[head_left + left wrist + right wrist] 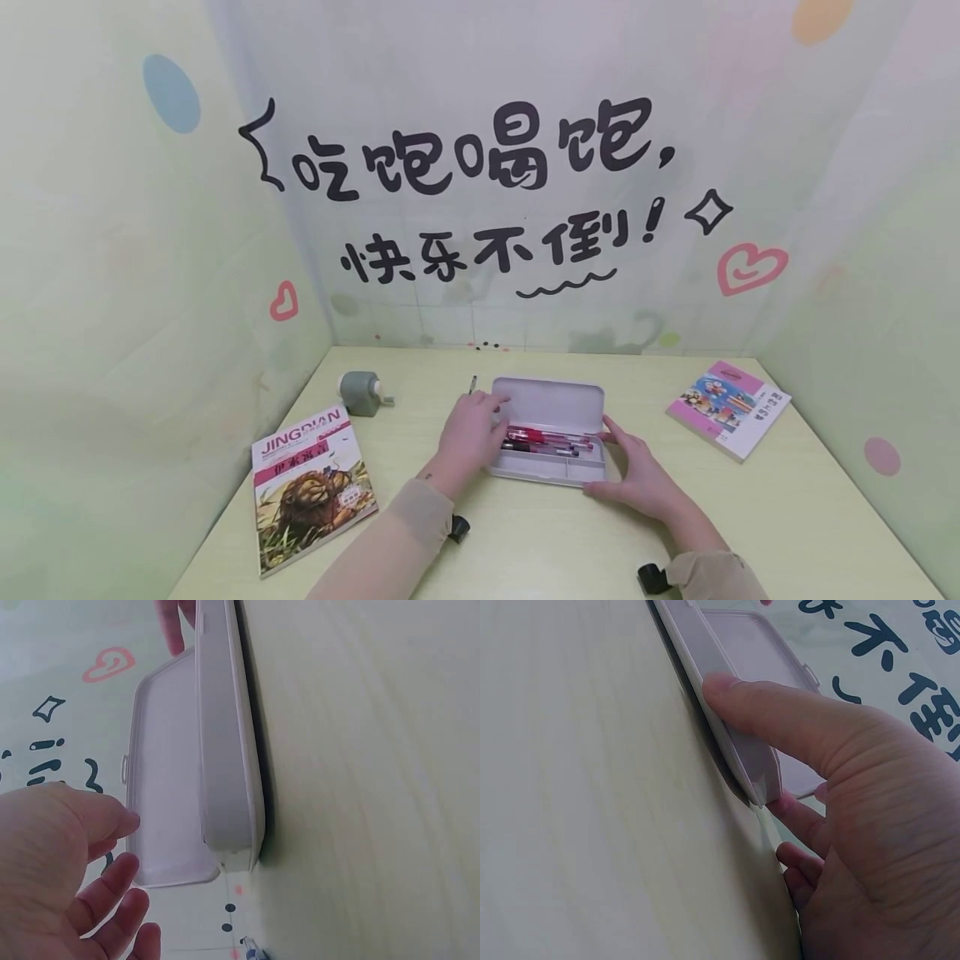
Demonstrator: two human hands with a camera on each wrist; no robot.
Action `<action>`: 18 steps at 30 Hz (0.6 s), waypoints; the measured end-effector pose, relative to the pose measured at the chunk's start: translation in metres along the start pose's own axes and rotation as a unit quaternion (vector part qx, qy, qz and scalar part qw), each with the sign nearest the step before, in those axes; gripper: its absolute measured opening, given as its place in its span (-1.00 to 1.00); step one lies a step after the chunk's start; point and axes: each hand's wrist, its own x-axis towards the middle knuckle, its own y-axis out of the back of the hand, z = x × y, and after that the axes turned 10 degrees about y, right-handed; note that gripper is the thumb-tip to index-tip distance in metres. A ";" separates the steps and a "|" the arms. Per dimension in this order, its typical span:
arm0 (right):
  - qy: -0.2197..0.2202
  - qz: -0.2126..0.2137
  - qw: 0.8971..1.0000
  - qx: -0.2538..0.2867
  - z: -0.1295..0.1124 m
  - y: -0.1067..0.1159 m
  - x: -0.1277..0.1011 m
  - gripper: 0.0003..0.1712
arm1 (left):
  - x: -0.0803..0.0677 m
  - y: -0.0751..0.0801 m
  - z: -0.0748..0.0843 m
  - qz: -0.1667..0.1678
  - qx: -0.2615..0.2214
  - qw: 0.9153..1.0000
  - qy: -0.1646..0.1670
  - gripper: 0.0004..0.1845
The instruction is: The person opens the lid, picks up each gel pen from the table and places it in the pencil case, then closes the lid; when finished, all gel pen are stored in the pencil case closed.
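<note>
Pale green desk (787,517), pastel walls all round, and big black Chinese lettering across the back wall (480,150): "吃饱喝饱, 快乐不倒!" with pink hearts and a squiggle beneath.

Centre of the desk sits a white case (551,408), lid thrown back toward the wall, red and black pens (547,440) lying in the tray. Left hand (471,433) is at the case's left end, fingers loosely spread over the tray edge and reaching among the pen ends; whether it pinches one, the head view can't settle. Right hand (637,477) braces the right end, thumb along the near rim, fingers loosely curled round the corner.

Over to the left wrist camera: case (225,750) seen edge-on, lid (161,780) standing open, left hand (60,862) just beside it with fingers apart and nothing between them. It also catches a fingertip of the other hand at the far end, and a pen tip (251,949) on the desk beyond the case, which matches the lone pen (472,385) in the head view.

Right wrist camera gives what the head view blurs: the right hand's (870,810) thumb pressed flat on the case's (727,727) side wall, the other fingers tucked behind the corner.

Only the head view shows a book (311,492) at left reading "JINGDIAN", a grey sharpener (362,392) behind it, and a pink booklet (729,408) at right, its print too small to read.
</note>
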 end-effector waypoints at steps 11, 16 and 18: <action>-0.001 -0.001 1.000 -0.006 0.001 0.000 0.000 0.55 | 0.005 0.006 -0.034 0.041 -0.035 0.994 0.100 -0.37; -0.001 0.000 1.000 -0.004 0.000 0.000 0.001 0.55 | 0.008 0.001 -0.047 0.028 -0.032 0.990 0.132 -0.33; -0.001 0.000 1.000 -0.004 0.000 0.000 0.001 0.54 | 0.008 -0.001 -0.052 0.021 -0.035 0.989 0.140 -0.31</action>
